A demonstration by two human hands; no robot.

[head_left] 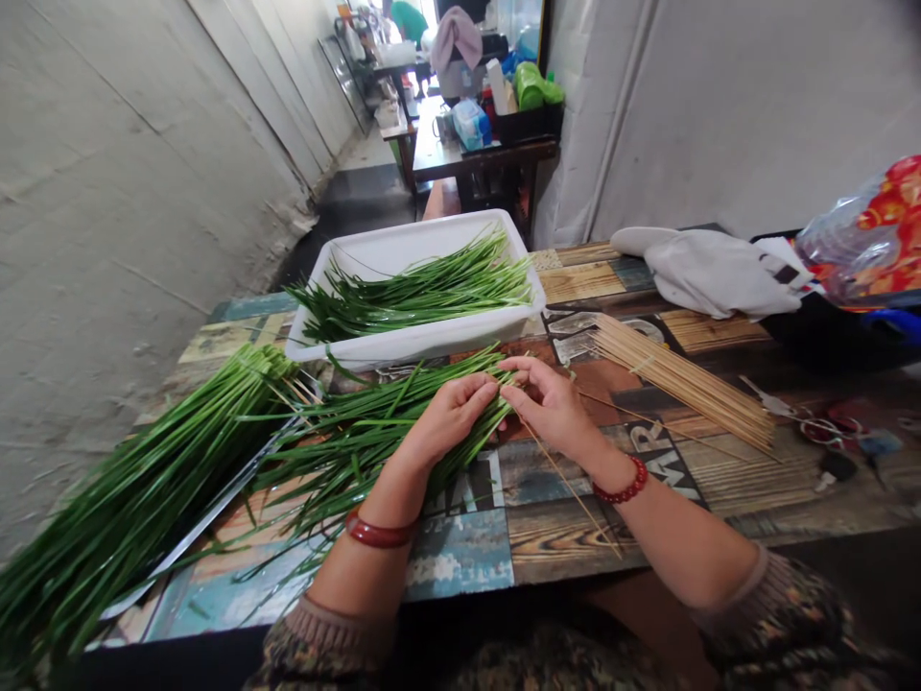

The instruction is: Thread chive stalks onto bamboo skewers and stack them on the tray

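Observation:
Both hands meet over the cut ends of a loose pile of garlic chives [374,413] at the middle of the table. My left hand [457,408] is closed, thumb and forefinger pinched on chive stems. Close against it, my right hand [551,403] has curled fingers around a thin bamboo skewer [568,485], whose long end slants down toward the table's front edge. The skewer's other end is hidden among fingers and stems. Right of my right hand lies a bundle of bamboo skewers [683,384], with a loose skewer [669,427] alongside.
A white plastic tub [417,336] with more chives stands behind the pile. At left, a large chive bunch [158,480] lies beside a long metal blade [208,518]. Scissors [827,427], a pale cap [720,269] and a red-patterned plastic bag [878,240] are at right.

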